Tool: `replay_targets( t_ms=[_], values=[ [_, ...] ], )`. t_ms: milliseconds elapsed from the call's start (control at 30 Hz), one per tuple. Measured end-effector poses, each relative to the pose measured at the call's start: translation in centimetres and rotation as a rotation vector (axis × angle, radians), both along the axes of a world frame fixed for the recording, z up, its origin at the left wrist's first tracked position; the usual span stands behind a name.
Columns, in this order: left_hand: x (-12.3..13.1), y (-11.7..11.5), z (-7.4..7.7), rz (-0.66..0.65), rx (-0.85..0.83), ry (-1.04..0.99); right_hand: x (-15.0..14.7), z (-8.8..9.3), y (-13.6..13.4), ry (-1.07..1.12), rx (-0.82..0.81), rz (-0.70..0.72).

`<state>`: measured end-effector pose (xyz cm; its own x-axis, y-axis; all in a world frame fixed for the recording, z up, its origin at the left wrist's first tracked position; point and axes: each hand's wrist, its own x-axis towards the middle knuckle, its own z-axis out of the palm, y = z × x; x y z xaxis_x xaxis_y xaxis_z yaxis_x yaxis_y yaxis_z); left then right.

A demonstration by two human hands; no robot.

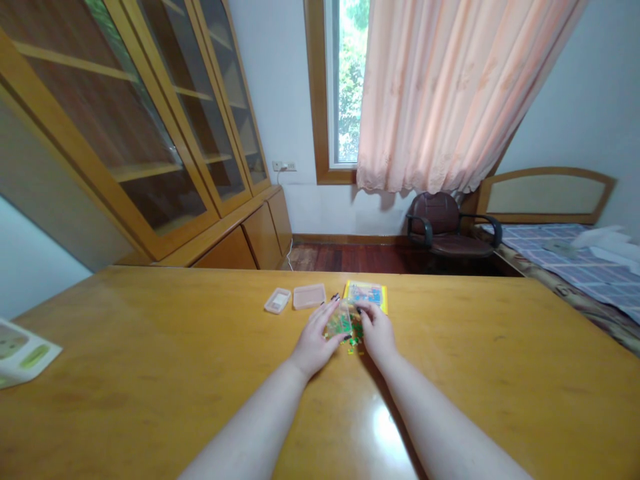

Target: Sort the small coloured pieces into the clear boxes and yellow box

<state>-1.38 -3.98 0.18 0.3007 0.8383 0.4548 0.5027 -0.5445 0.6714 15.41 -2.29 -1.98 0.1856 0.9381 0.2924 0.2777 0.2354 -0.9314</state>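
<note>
Glossy honey-coloured wooden table (150, 373) fills the near view, and your two bare forearms run up it from the bottom edge. Your left hand (315, 340) lies palm down with its dark-nailed fingers (327, 312) spread flat over a small heap of green and clear puzzle pieces (345, 325). Your right hand (376, 331) sits just beside it, touching the same heap from the right; whether those fingers pinch a piece or only rest on it, you cannot tell. Touching the far side of the heap is a yellow-bordered picture card (367, 293), lying flat. Just left of the card lie a clear shallow plastic box (309, 296) and its smaller clear lid (277, 301), side by side. At the table's left edge sits a white and green carton (23, 352). Beyond the table stand a dark brown armchair (447, 225), a bed with a checked blue cover (575, 260), a pink curtain (450, 93) and glass-fronted wooden cabinets (150, 127)
</note>
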Motion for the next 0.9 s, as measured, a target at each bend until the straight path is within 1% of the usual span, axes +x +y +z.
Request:
replay_targets(
  t_ms=[67, 133, 167, 233, 300, 367, 433, 500, 567, 667, 800, 900],
  values=[
    [0.0, -0.1, -0.1, -0.008, 0.034, 0.023, 0.0, 0.2, -0.1, 0.005, 0.006, 0.003],
    [0.0, -0.1, 0.0, 0.002, 0.047, 0.005, -0.1, 0.4, -0.2, 0.012, 0.018, 0.016],
    [0.0, -0.2, -0.1, 0.018, 0.047, -0.020, -0.1, 0.6, -0.4, 0.015, 0.028, 0.036],
    [0.0, -0.1, -0.2, 0.062, 0.039, -0.097, -0.3, 0.9, -0.8, 0.020, 0.057, 0.120],
    [0.1, 0.1, -0.5, 0.097, 0.015, -0.217, -0.3, 1.2, -1.3, 0.014, 0.089, 0.243],
    [0.3, 0.5, -0.8, 0.093, -0.035, -0.399, -0.3, 1.5, -1.7, -0.023, 0.125, 0.352],
    [0.6, 0.8, -0.9, 0.052, -0.108, -0.602, -0.3, 1.6, -2.0, -0.083, 0.168, 0.418],
    [0.7, 0.9, -0.7, 0.011, -0.177, -0.757, -0.4, 1.7, -2.1, -0.158, 0.194, 0.449],
    [0.8, 1.0, -0.3, -0.009, -0.224, -0.850, -0.6, 1.8, -2.1, -0.240, 0.193, 0.446],
    [0.8, 0.9, 0.2, -0.014, -0.280, -0.910, -0.8, 1.6, -1.9, -0.339, 0.195, 0.379],
    [0.9, 0.9, 0.0, 0.018, -0.337, -0.839, -0.6, 1.0, -1.6, -0.413, 0.260, 0.247],
    [0.8, 1.0, -0.4, 0.016, -0.340, -0.736, -0.4, 0.7, -1.6, -0.452, 0.278, 0.203]
  ],
)
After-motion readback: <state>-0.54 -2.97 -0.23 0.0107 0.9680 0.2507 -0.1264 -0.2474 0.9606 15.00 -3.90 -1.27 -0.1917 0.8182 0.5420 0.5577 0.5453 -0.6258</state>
